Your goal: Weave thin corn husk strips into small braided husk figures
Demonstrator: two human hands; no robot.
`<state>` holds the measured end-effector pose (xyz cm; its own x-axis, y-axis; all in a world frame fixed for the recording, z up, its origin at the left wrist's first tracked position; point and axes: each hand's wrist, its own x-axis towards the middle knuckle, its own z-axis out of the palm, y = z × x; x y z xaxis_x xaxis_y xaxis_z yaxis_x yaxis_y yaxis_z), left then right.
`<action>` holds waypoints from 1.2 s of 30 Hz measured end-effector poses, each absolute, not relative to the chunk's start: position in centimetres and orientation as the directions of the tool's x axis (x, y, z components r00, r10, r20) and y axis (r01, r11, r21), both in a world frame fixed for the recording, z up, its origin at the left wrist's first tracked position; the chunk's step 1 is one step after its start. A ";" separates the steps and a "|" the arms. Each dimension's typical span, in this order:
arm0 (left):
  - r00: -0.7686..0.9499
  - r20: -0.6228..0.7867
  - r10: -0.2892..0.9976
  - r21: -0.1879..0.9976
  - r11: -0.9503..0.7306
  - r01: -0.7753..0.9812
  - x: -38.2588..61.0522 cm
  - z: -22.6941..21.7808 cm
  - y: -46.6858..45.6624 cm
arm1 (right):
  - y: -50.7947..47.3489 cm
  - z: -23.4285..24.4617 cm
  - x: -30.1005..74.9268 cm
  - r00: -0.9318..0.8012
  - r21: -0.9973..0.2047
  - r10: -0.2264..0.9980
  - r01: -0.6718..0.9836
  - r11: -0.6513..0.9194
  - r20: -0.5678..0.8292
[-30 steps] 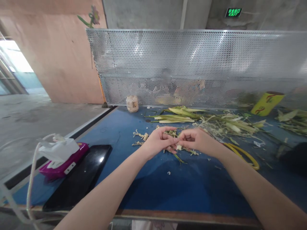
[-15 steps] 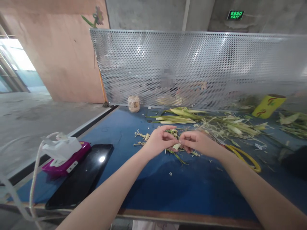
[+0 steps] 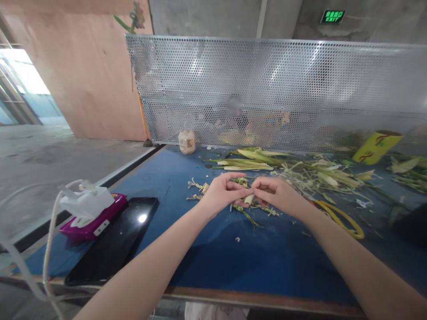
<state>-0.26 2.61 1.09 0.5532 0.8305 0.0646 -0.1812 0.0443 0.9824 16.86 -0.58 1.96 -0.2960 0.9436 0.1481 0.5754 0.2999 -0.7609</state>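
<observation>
My left hand [image 3: 218,194] and my right hand [image 3: 274,195] meet over the blue table, thumbs and fingertips pinched together. Between them is a small pale green strip of corn husk [image 3: 248,199], partly covered by the fingers. Under and behind the hands lie knotted, braided husk pieces [image 3: 197,186], largely hidden. A green strip [image 3: 249,218] pokes out below them. Beyond the fingers, long green husk leaves [image 3: 256,156] lie flat, with a tangle of shredded fibres [image 3: 300,175] to their right.
Yellow-handled scissors [image 3: 353,229] lie right of my right forearm. A tilted yellow can [image 3: 376,149] and a wrapped jar [image 3: 187,142] stand before the perforated metal screen [image 3: 213,80]. At left are a black tablet [image 3: 116,240], a purple tissue box [image 3: 85,229] and a white cable [image 3: 48,249].
The husk strip between my fingers has turned more upright and looks narrower. Both hands stay nearly in place, fingertips slightly higher. The camera view has shifted a little.
</observation>
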 end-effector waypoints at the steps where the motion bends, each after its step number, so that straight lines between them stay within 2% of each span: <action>1: 0.560 0.047 0.827 0.982 0.065 -0.179 -0.3 1.1 2.6 | -0.6 1.9 16.8 -0.291 -0.734 0.941 0.599 0.320 0.173; 7: 0.607 0.014 0.795 0.976 0.121 -0.180 -0.4 0.6 3.0 | -0.4 1.5 16.7 -0.320 -0.600 0.902 0.674 0.431 0.288; 12: 0.631 -0.012 0.776 0.980 0.135 -0.146 -0.7 0.5 3.2 | -0.5 2.0 17.0 -0.405 -0.488 0.863 0.711 0.505 0.302; 18: 0.698 -0.024 0.715 0.979 0.159 -0.128 -1.0 1.0 2.9 | -0.9 2.8 17.4 -0.489 -0.465 0.836 0.697 0.546 0.248; 25: 0.762 -0.151 0.630 0.954 0.296 -0.055 -1.3 0.9 3.0 | -0.7 2.5 17.6 -0.549 -0.447 0.794 0.661 0.603 0.261; 31: 0.722 -0.174 0.670 0.935 0.342 -0.092 -1.3 1.0 3.0 | -0.6 2.3 17.7 -0.557 -0.438 0.777 0.643 0.628 0.294; 36: 0.672 -0.130 0.729 0.967 0.244 -0.078 -1.0 0.9 2.9 | -0.5 1.9 17.4 -0.546 -0.467 0.812 0.674 0.572 0.207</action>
<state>-0.96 2.93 0.89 0.6716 0.7295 -0.1297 -0.0778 0.2435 0.9668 17.36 -0.54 1.86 -0.5460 0.8118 0.2070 0.6740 0.5723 -0.4671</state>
